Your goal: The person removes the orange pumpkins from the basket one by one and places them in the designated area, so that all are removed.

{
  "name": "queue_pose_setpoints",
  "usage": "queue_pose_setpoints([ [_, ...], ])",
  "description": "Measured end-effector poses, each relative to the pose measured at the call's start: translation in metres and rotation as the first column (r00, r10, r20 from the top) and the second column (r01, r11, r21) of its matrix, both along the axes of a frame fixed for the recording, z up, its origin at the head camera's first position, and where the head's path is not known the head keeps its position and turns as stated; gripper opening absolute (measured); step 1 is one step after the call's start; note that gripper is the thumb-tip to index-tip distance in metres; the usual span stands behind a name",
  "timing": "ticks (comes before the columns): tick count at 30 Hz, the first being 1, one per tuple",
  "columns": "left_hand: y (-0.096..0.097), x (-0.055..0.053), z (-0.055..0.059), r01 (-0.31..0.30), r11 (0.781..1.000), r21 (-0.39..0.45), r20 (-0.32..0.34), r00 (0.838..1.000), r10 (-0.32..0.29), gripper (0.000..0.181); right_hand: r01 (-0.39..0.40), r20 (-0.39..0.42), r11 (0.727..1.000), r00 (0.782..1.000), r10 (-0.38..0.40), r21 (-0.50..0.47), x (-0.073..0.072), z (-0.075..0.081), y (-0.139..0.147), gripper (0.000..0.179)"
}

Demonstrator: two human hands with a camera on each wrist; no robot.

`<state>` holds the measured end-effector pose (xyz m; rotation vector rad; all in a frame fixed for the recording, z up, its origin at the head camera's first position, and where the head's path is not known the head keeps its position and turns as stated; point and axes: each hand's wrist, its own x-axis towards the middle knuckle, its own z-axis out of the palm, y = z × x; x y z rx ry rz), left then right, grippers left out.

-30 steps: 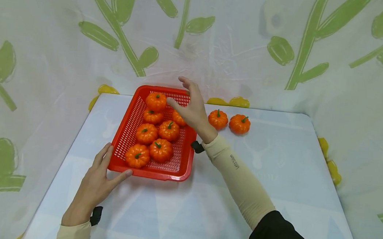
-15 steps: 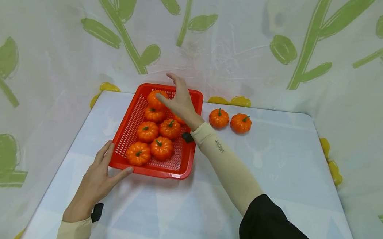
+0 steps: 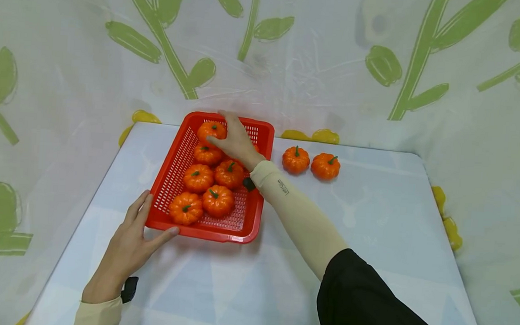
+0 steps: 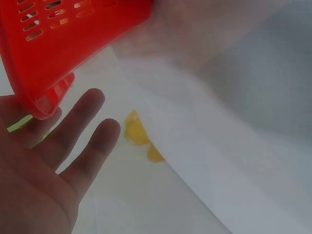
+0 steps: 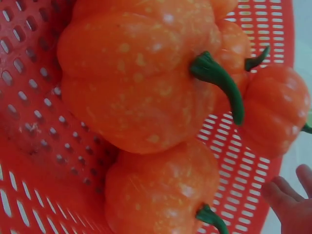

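Note:
A red plastic basket on the table holds several small orange pumpkins with green stems. My left hand touches its near-left corner, fingers along the left side and thumb at the front rim. In the left wrist view, straight fingers extend past the red corner. My right hand is over the far part of the basket, thumb and fingers spread around the right side of the far-left pumpkin. The right wrist view shows fingertips a little apart from that pumpkin, with a larger-looking pumpkin close to the camera.
Two more pumpkins stand on the table right of the basket, one nearer the basket and one farther right. The pale table meets a curtain printed with green leaves behind it.
My right hand has moved left and down, from above the right half of the basket to the far-left pumpkin. My left hand stays at the corner.

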<state>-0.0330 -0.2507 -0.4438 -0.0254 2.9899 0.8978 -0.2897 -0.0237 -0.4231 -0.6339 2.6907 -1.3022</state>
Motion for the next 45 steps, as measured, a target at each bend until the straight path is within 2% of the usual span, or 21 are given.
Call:
queue_pose_setpoints([
  [6, 0.001, -0.001, -0.002, 0.011, 1.0, 0.004, -0.006, 1.0, -0.011, 0.11, 0.004, 0.034, 0.999, 0.999, -0.006, 0.049, -0.002, -0.003, -0.001, 0.078],
  [13, 0.003, -0.003, -0.002, 0.012, 1.0, 0.021, -0.005, 1.0, -0.012, 0.11, 0.011, 0.036, 0.996, 0.999, -0.014, 0.083, -0.006, -0.005, 0.001, 0.076],
  [20, 0.003, -0.002, -0.001, 0.001, 1.0, 0.011, -0.007, 1.0, -0.001, 0.11, -0.041, 0.051, 0.993, 0.998, 0.036, 0.114, -0.003, -0.007, -0.003, 0.075],
  [32, 0.004, -0.003, -0.001, 0.005, 1.0, 0.017, -0.012, 1.0, -0.005, 0.11, -0.03, 0.049, 0.993, 0.999, 0.024, 0.11, 0.002, -0.005, -0.008, 0.065],
  [40, 0.003, -0.002, -0.003, 0.002, 1.0, 0.013, -0.003, 1.0, -0.002, 0.111, -0.021, 0.047, 0.992, 0.999, 0.015, 0.121, 0.006, -0.007, -0.009, 0.064],
  [45, 0.001, 0.0, -0.003, -0.002, 1.0, 0.005, -0.006, 1.0, 0.002, 0.11, -0.022, 0.024, 0.995, 1.0, 0.02, 0.101, 0.008, -0.001, -0.008, 0.063],
])
